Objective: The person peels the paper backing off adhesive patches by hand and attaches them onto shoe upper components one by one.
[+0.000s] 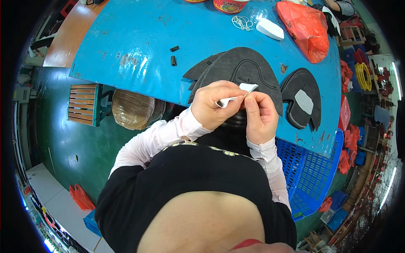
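Note:
A curled white sheet (248, 87), thin and paper-like, is gripped in my left hand (216, 104), one end sticking out past the fingers. Close against it, my right hand (260, 116) is closed in a pinch; what lies between thumb and forefinger is too small to make out. Under and beyond my hands lies a pile of dark grey, curved flat pieces (240, 63) with line marks on the top one. To the right is a second stack of similar grey pieces (300, 82), with a white sheet (304, 102) on top.
The blue table (130, 50) also carries two small black pieces (173, 60), white string (242, 23), a white block (270, 29), a red plastic bag (306, 31) and a red bowl (230, 5). Below its right edge stands a blue basket (310, 181); a wooden stool (83, 104) stands left.

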Motion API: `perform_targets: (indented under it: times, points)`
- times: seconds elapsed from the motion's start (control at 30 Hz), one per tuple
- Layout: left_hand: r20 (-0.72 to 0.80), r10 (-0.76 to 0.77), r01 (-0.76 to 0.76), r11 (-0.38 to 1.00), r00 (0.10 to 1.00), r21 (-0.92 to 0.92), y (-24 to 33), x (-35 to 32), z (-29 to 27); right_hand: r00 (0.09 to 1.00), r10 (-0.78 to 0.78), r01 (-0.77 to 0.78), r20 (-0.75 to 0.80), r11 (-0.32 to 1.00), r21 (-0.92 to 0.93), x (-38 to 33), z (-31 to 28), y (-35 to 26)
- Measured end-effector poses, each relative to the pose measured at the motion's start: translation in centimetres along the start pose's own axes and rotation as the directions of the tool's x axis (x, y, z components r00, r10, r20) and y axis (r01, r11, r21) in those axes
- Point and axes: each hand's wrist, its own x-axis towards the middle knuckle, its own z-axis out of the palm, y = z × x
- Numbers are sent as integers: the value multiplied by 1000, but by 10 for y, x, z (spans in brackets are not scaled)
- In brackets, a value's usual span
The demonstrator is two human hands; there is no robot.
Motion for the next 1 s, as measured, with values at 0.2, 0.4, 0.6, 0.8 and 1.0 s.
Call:
perform_targets:
  times: [0.2, 0.4, 0.6, 0.8, 1.0]
  points:
    - [-41, 202, -182, 941, 979, 285, 2, 0, 0, 998, -54, 51, -21, 989, -140, 3, -1, 8]
    - [-56, 85, -82, 995, 995, 58, -2, -3, -4, 996, -83, 89, 34, 963, -253, 6, 1, 3]
    - [-37, 66, -64, 997, 997, 52, -7, -2, -9, 993, -106, 116, 57, 969, -220, 7, 3, 9]
    - [-40, 49, -51, 997, 998, -52, -9, 3, -13, 998, 29, -31, 49, 999, 39, 13, 8, 1]
    - [-53, 203, -196, 974, 978, 115, -4, 0, -14, 1000, 4, -2, 14, 985, -171, 11, 3, 4]
